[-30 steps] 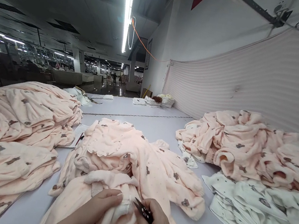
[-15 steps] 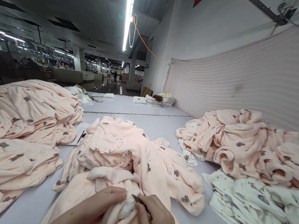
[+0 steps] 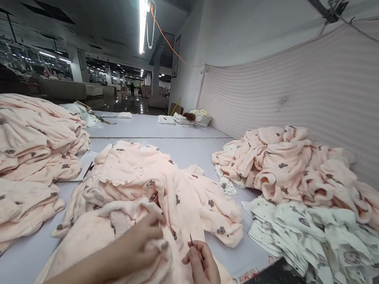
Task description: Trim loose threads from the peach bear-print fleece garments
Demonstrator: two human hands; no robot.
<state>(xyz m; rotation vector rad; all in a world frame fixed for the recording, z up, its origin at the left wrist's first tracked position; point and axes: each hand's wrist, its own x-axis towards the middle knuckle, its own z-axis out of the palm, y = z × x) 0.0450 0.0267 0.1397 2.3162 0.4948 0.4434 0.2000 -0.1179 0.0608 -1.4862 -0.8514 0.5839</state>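
A pink fleece garment (image 3: 167, 191) with small brown bear prints lies spread on the table in front of me. My left hand (image 3: 137, 246) is closed on a bunched fold of this garment near its lower part. My right hand (image 3: 203, 271) sits just to the right, fingers pinched round small dark thread snips (image 3: 191, 239) whose tip points up beside the fabric. The two hands are a few centimetres apart over the same fold.
A tall stack of folded pink garments (image 3: 10, 157) fills the left. A loose pink pile (image 3: 296, 168) and white printed garments (image 3: 321, 239) lie at the right, against a striped fabric wall. The grey table (image 3: 181, 145) runs far back, with small stacks (image 3: 193, 117) at its end.
My left hand has gathered the fabric higher and moved up. My right hand turned, so the snips now point upward, away from the fold. The camera shifted a little to the right.
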